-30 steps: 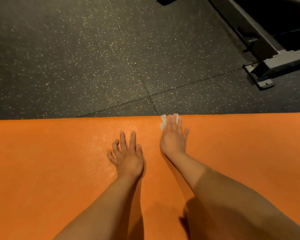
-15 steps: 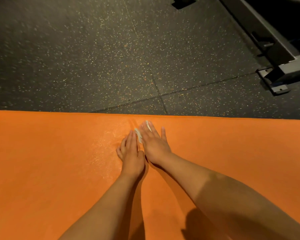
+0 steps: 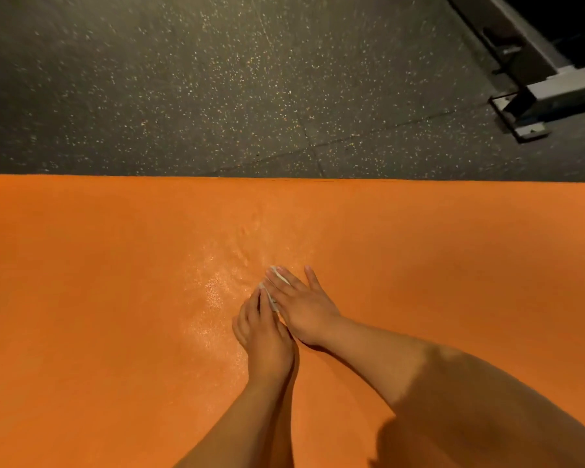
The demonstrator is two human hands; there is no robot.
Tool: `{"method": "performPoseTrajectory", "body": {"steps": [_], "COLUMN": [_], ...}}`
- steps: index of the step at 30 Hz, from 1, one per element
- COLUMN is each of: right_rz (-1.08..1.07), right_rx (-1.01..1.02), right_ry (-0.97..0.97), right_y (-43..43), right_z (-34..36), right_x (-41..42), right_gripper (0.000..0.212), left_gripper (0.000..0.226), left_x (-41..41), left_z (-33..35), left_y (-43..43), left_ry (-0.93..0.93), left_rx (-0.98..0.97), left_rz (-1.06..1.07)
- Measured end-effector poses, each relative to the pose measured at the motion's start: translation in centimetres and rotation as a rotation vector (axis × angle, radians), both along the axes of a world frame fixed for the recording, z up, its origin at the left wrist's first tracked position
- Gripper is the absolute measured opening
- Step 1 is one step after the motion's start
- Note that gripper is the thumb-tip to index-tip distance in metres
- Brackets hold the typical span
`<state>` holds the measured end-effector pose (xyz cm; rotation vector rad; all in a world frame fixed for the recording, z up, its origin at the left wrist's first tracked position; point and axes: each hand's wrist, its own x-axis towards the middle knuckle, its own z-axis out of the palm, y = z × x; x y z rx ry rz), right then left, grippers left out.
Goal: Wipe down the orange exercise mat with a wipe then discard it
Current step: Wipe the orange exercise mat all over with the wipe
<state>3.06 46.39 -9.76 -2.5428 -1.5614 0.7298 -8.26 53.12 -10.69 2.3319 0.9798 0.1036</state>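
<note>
White crumpled wipe (image 3: 269, 296): lies on orange exercise mat (image 3: 115, 298), pressed beneath straight fingers of right hand (image 3: 301, 307). Left hand (image 3: 264, 336): flat on mat, fingers straight, fingertips just beside wipe.

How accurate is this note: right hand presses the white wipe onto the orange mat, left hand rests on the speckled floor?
Wrong on one point. The head view shows the left hand resting on the orange mat, close beside the right hand, not off it. The rest holds: the right hand presses the white wipe onto the mat.
</note>
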Motion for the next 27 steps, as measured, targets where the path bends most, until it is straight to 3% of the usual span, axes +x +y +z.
{"method": "performPoseTrajectory", "body": {"steps": [7, 13, 19, 24, 27], "right_rz": [-0.412, -0.221, -0.474, -0.196, -0.248], "right_rx": [-0.076, -0.137, -0.253, -0.229, -0.274], "right_ry": [0.072, 0.175, 0.182, 0.229, 0.16], "right_y": [-7.9, -15.1, -19.0, -20.1, -22.5], "right_z": [1.3, 3.6, 5.3, 7.0, 7.2], "right_x": [-3.3, -9.7, -12.5, -17.1, -16.5], "right_gripper": [0.066, 0.055, 0.07, 0.057, 0.06], "left_gripper": [0.059, 0.055, 0.058, 0.05, 0.055], "left_x": [-3.5, -8.2, -12.4, -15.1, -17.0], "left_z": [1.8, 4.4, 6.3, 7.4, 7.3], "left_y": [-7.2, -11.5, -14.3, -16.8, -17.5], "left_ry": [0.114, 0.247, 0.373, 0.375, 0.37], "left_rx": [-0.031, -0.064, -0.016, -0.072, -0.11], "left_rz": [-0.117, -0.23, -0.277, -0.255, -0.333]}}
